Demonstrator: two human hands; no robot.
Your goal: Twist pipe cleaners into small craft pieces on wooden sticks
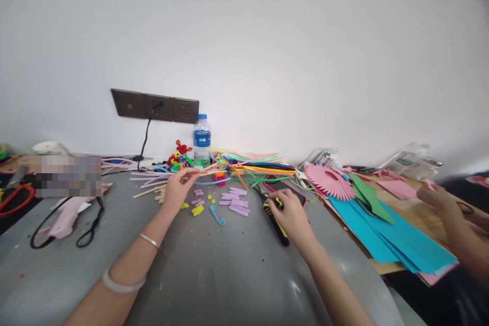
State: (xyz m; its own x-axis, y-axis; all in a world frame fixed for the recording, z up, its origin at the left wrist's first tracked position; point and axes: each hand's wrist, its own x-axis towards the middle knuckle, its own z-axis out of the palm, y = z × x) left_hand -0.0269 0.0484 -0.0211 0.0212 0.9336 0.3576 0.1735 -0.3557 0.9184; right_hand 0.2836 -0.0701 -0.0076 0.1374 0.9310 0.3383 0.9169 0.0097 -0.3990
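My left hand (180,189) is closed in a pinch near the back of the grey table, on what looks like a thin orange pipe cleaner (208,168). Its far end merges with the pile behind. My right hand (288,210) has its fingers curled round a handle of the pliers (275,224), which have black and yellow grips and lie on the table with jaws pointing away. Between my hands are short folded lilac pipe-cleaner pieces (239,204), yellow pieces (197,210) and a blue piece with curled ends (217,215).
Behind stand a water bottle (202,140) and a heap of coloured pipe cleaners (263,169). A pink glue gun (66,218) with a black cord lies left. Blue paper sheets (397,237) and a pink pleated paper fan (329,182) lie right, near another person's hand (439,198).
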